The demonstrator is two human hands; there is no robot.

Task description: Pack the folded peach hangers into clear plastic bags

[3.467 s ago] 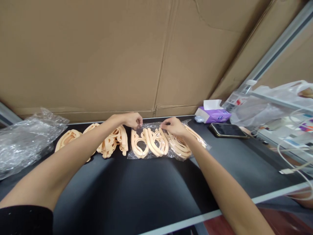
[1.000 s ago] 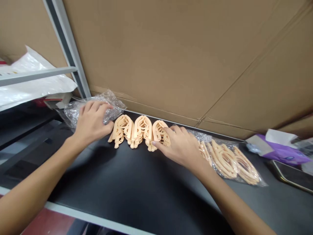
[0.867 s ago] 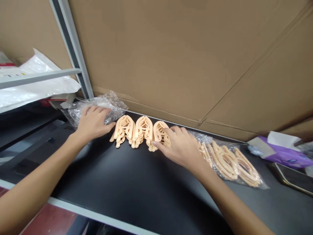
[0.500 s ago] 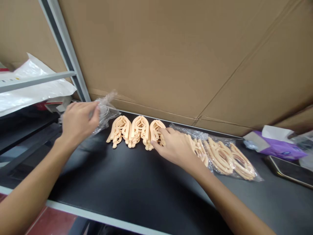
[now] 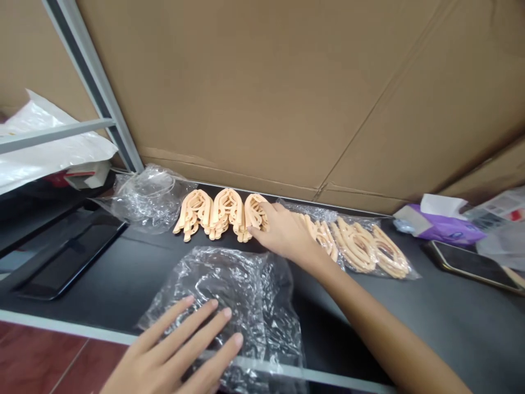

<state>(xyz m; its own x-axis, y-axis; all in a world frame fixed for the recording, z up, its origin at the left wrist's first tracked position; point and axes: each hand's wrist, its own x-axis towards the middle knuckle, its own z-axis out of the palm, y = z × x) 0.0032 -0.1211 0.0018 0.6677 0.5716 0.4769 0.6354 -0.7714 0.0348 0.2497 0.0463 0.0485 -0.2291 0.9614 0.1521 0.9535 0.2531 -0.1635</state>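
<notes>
My left hand [image 5: 180, 350] lies with fingers spread over a clear plastic bag [image 5: 229, 284], which is spread flat at the front of the black table and hangs over its edge. Three stacks of peach folding hangers stand in a row behind it: a left stack [image 5: 194, 210], a middle stack [image 5: 227, 213] and a right stack [image 5: 255, 210]. My right hand [image 5: 287, 230] grips the right stack, its thumb at the near side and its fingertips partly hidden. Beyond that hand, bagged hangers [image 5: 356, 246] lie in clear plastic, partly covered by my wrist.
Crumpled clear bags [image 5: 150, 197] lie at the back left, by a grey metal post [image 5: 98, 87]. A dark tablet-like slab [image 5: 69, 262] rests at left. A purple tissue pack [image 5: 447, 224] and a phone [image 5: 476, 265] are at right. Cardboard [image 5: 246, 98] walls the back.
My left hand has come from the crumpled bags at the back left to the front edge. A clear bag now lies under it. My right hand stays at the right stack.
</notes>
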